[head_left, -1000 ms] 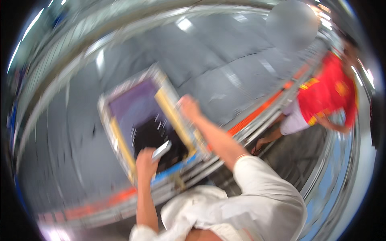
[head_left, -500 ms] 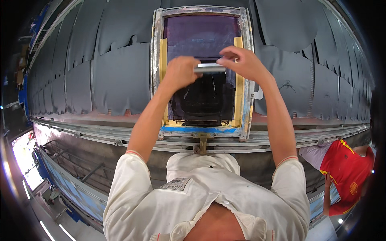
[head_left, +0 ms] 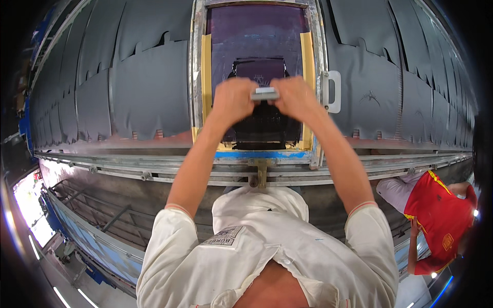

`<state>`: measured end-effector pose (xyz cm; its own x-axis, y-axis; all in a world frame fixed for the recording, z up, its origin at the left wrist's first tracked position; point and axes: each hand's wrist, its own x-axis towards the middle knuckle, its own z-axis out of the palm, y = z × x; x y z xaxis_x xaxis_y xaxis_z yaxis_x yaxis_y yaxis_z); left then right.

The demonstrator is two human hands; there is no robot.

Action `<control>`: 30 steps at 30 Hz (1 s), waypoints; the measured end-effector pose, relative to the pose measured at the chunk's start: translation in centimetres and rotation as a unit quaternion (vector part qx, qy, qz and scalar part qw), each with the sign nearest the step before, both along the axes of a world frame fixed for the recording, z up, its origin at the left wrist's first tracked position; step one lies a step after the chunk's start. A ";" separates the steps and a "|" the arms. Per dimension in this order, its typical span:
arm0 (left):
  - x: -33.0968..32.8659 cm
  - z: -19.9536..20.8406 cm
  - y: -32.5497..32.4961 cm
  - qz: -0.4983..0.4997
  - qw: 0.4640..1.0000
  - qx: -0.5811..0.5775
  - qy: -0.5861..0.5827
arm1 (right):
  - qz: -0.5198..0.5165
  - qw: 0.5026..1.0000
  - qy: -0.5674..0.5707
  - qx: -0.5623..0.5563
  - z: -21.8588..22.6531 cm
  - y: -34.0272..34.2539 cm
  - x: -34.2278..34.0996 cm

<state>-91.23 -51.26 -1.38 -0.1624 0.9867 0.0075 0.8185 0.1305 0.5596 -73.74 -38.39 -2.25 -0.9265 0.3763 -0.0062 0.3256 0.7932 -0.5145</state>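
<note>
Your bare left hand (head_left: 233, 102) and bare right hand (head_left: 298, 100), blurred, cover both ends of the pale grey straight bar (head_left: 265, 96); the silver rectangular metal frame (head_left: 318, 61) is cropped above (along its far side).

Grey sheets (head_left: 149, 97), framed screen (head_left: 257, 43) on table (head_left: 177, 139)

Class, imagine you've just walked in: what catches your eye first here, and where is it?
Just above the picture's middle, the left hand and right hand grip a grey bar over the dark screen of a metal frame. At the far right, a co-worker's red shirt stands out against dark grey sheets.
</note>
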 end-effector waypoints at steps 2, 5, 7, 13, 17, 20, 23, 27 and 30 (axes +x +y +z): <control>2.5 -0.3 -4.4 -0.002 1.000 0.020 0.000 | 0.021 0.997 -0.070 0.022 1.0 -4.1 2.2; 3.0 0.5 -5.5 -0.012 1.000 -0.005 -0.002 | 0.023 0.997 -0.072 0.009 1.4 -5.1 2.9; 1.4 1.4 -3.2 -0.022 1.000 -0.008 0.012 | 0.017 0.998 -0.061 -0.002 1.8 -3.1 1.6; -5.6 0.1 7.9 -0.014 0.999 -0.034 0.013 | -0.003 0.999 -0.041 0.004 0.3 7.9 -5.3; -5.7 0.8 8.4 0.007 0.999 -0.052 0.013 | -0.010 0.999 -0.043 -0.008 0.2 8.5 -6.2; -5.0 -0.7 7.2 -0.029 0.999 0.014 0.017 | -0.028 0.997 -0.065 -0.036 0.5 7.0 -4.9; -2.0 -0.4 2.6 -0.044 0.997 0.034 0.054 | -0.024 0.995 -0.081 -0.046 1.4 2.4 -2.4; 2.8 0.1 -6.2 -0.021 0.999 0.035 0.034 | 0.019 0.997 -0.078 -0.005 1.2 -5.8 2.6; 2.9 0.3 -6.9 -0.027 0.998 0.034 0.038 | -0.010 0.998 0.013 -0.060 3.2 -6.5 2.8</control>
<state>-88.28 -58.16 -1.07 -0.1045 0.9908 0.0860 0.8641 0.0476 0.5011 -70.91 -44.90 0.93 -0.9191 0.3929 -0.0288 0.3265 0.7189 -0.6136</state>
